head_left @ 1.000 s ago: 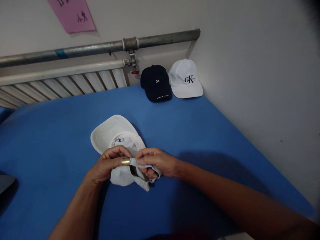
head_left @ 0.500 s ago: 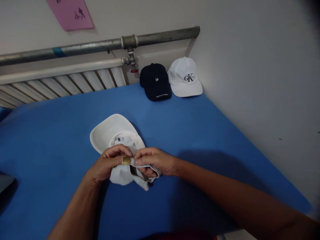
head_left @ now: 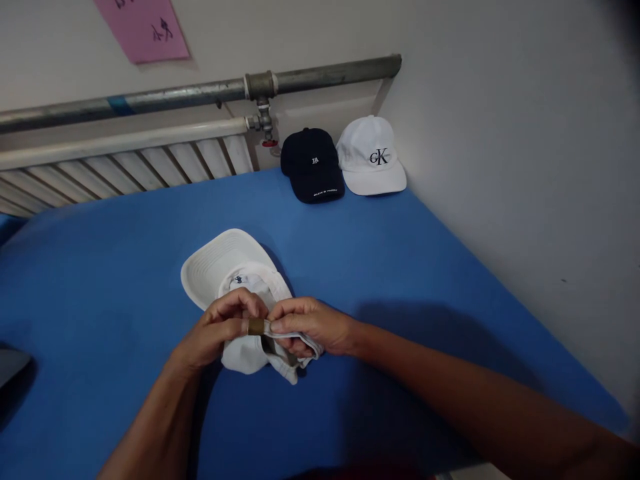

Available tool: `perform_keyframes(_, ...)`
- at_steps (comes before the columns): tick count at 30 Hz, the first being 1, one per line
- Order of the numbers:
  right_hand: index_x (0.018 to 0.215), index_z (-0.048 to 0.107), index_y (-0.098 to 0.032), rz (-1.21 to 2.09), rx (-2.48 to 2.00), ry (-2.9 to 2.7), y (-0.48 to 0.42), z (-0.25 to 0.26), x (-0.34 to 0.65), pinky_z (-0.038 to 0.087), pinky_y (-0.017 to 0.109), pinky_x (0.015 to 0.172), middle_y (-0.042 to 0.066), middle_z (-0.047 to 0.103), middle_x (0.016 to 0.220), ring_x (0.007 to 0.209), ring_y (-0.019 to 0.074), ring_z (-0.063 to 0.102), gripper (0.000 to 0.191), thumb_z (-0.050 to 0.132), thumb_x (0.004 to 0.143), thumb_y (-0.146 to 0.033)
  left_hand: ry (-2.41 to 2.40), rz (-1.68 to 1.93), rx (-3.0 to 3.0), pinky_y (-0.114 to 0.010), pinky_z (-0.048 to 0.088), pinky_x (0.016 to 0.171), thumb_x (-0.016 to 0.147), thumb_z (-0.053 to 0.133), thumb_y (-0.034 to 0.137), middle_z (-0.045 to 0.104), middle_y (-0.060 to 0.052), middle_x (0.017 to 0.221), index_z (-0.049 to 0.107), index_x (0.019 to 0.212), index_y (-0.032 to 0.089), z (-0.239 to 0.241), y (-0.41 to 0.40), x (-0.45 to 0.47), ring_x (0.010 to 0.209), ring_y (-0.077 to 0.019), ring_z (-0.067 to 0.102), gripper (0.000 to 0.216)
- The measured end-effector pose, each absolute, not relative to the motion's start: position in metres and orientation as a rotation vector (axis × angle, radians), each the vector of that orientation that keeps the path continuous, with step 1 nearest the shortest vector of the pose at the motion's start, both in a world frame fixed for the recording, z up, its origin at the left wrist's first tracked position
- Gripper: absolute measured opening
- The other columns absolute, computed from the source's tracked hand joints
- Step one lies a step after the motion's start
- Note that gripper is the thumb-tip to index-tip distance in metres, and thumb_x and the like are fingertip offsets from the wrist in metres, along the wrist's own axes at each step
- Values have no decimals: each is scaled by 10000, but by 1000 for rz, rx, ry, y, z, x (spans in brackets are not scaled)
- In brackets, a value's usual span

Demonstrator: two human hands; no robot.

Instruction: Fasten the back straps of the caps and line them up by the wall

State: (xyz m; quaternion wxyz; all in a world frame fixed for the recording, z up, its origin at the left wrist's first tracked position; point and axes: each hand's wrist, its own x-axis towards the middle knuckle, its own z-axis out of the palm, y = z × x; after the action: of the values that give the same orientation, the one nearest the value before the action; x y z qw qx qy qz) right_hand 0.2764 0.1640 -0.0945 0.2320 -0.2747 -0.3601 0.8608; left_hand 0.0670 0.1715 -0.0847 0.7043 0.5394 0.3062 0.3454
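Observation:
A white cap point(head_left: 220, 267) lies on the blue surface point(head_left: 375, 267) with its brim pointing away from me. At its back, my left hand point(head_left: 217, 330) pinches the brass buckle point(head_left: 255, 326) of the cap's strap. My right hand point(head_left: 310, 325) is closed on the white strap point(head_left: 287, 331) just right of the buckle. Both hands touch over the cap's rear opening, and most of the crown is hidden under them.
A dark navy cap point(head_left: 313, 165) and a white cap with black letters point(head_left: 370, 157) sit side by side at the far corner by the wall. A metal pipe point(head_left: 200, 97) and a slatted radiator point(head_left: 125, 167) run along the back. A dark object point(head_left: 13, 365) lies at the left edge.
The buckle between my fingers has turned slightly and looks darker. Both hands stay at the strap in nearly the same place.

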Motion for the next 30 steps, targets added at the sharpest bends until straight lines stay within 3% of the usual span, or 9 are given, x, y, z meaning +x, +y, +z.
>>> perform_keyframes(5,818,576,-166,2370,-742,-1006,164,-95,276,306,157,363,-58,520,511,372,47,394,85,622,801,-236,644,698,1372,-243,445,673,685,791,256,600,-7,860,606,894,217,-79,172,62,768,-150,546,282)
perform_keyframes(15,775,570,-164,2330,-666,-944,165,-96,276,299,151,351,-61,519,520,378,41,388,161,681,762,-280,878,894,1562,-198,473,675,753,749,167,656,1,827,692,923,245,-73,162,69,753,-122,599,196)
perform_keyframes(22,794,583,-167,2380,-646,-932,165,-98,276,297,152,337,-61,520,501,357,44,391,159,693,751,-272,816,1012,1511,-231,495,770,736,764,189,675,-16,879,753,907,269,-78,164,70,848,-152,618,190)
perform_keyframes(30,804,584,-167,2360,-600,-867,163,-96,276,297,149,349,-59,531,530,366,36,397,151,693,757,-260,819,1078,1424,-205,503,768,697,804,231,687,-8,876,765,857,255,-83,164,72,852,-141,632,167)
